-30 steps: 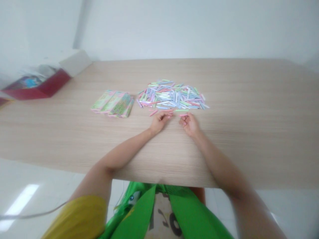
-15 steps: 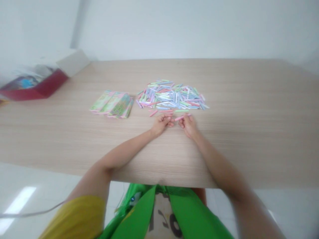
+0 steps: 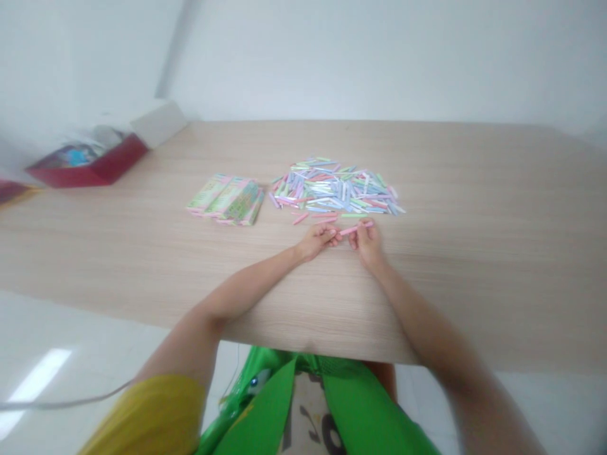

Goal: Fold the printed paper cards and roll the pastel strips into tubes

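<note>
Far to the left, a red box [image 3: 90, 172] sits open on the wooden table [image 3: 474, 265], with a shiny plastic bag [image 3: 97, 142] inside it. Lower down, a yellow sleeve [image 3: 149, 414] covers the person's left arm. Next comes a flat stack of pink and green printed paper [image 3: 226, 200]. It has tiny print, but it is too small and blurry to read. Below the table edge are green straps [image 3: 256, 417] over a pale shirt [image 3: 303, 411], and the dark marks on the shirt are too cut off to read. Then there is a big heap of thin paper strips [image 3: 336, 189] in pink, blue, green and white.

The left hand [image 3: 315, 242] is curled shut, close to the end of a pink paper strip [image 3: 355, 229]. I cannot tell if it touches the strip. The right hand [image 3: 366, 243] is pinching that strip, just in front of the heap. A soft fingertip pinch looks best, so the thin strip will not bend.
</note>
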`<state>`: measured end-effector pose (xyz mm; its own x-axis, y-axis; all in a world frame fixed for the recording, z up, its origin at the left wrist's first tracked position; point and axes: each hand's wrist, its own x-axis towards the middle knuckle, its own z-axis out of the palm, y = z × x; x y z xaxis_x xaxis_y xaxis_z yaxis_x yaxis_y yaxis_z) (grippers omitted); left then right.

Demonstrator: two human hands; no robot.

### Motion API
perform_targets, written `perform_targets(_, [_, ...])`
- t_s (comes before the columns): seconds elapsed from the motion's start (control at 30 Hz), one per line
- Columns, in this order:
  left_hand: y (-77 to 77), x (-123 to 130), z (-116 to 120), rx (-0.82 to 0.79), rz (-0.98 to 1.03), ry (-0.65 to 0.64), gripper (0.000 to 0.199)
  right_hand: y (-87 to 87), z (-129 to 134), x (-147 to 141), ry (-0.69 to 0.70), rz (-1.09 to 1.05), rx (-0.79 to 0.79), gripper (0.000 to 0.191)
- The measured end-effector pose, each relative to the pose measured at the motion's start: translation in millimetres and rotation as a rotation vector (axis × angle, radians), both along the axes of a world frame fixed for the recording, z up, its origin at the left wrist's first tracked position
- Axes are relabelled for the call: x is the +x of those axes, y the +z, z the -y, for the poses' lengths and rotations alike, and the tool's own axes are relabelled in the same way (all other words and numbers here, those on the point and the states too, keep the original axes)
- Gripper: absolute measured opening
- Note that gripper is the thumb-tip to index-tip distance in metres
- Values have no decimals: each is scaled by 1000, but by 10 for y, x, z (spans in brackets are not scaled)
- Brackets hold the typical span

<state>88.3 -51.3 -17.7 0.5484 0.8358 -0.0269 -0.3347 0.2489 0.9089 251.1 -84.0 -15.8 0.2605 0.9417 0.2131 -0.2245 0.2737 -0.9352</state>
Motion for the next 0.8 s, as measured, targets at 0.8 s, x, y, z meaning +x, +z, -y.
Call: perform_targets(0.8, [78,-131,-78,151,-77,139,46,126,107,-9,357,-207,-190,39])
